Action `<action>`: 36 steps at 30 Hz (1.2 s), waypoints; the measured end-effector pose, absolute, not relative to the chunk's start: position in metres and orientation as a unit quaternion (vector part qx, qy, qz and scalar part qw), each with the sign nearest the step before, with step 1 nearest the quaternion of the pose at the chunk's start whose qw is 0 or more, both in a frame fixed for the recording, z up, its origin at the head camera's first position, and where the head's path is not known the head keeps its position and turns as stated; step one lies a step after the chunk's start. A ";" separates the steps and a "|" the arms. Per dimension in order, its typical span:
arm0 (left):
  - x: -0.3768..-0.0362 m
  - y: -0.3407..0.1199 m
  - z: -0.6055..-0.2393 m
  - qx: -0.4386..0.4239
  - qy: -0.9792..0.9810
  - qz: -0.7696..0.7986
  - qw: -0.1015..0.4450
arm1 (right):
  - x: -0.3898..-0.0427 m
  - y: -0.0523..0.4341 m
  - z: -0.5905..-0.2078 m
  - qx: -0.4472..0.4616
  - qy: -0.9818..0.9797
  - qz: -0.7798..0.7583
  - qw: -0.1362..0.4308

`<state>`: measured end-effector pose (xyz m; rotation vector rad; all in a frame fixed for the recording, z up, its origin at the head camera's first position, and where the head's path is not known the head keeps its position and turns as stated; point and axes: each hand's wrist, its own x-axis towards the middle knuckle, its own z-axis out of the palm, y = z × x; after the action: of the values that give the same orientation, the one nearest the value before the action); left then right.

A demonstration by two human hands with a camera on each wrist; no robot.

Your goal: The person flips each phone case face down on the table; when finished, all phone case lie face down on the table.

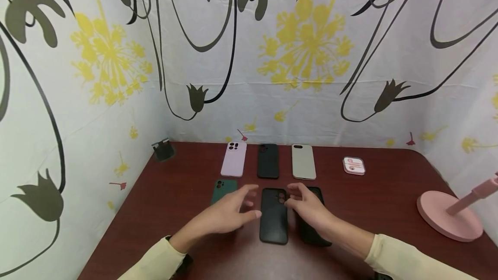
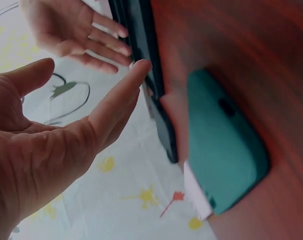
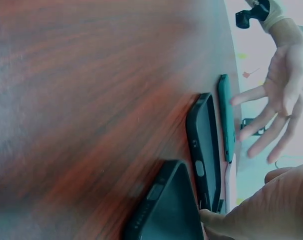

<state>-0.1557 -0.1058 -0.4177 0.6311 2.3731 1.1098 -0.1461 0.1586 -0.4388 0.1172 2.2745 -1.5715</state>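
Two rows of phone cases lie on a dark red table. The front row has a green case, a black case and a second black case. My left hand hovers with straight, spread fingers between the green and middle black cases, holding nothing. My right hand hovers open over the second black case, fingertips near the middle case's top. In the left wrist view my left hand's palm faces the black case, with the green case beside it. The right wrist view shows both black cases.
The back row holds a lilac case, a black case and a beige case. A white and pink earbud box lies to the right, and a pink stand base further right. A small black holder stands back left. Patterned cloth walls surround the table.
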 end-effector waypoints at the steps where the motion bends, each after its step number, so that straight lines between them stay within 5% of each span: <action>1: -0.155 -0.104 -0.419 0.227 0.859 0.398 0.230 | -0.145 0.159 -0.438 0.044 0.804 -0.561 0.191; 13: -0.148 -0.089 -0.439 0.204 0.837 0.418 0.287 | -0.127 0.149 -0.435 0.099 0.720 -0.641 0.245; 36: -0.149 -0.086 -0.443 0.151 0.729 0.579 0.332 | -0.128 0.139 -0.429 0.112 0.706 -0.655 0.243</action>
<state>-0.1487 -0.0860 -0.4434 0.3948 1.9053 1.5140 -0.1285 0.1394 -0.4291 0.3061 1.9293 -1.7903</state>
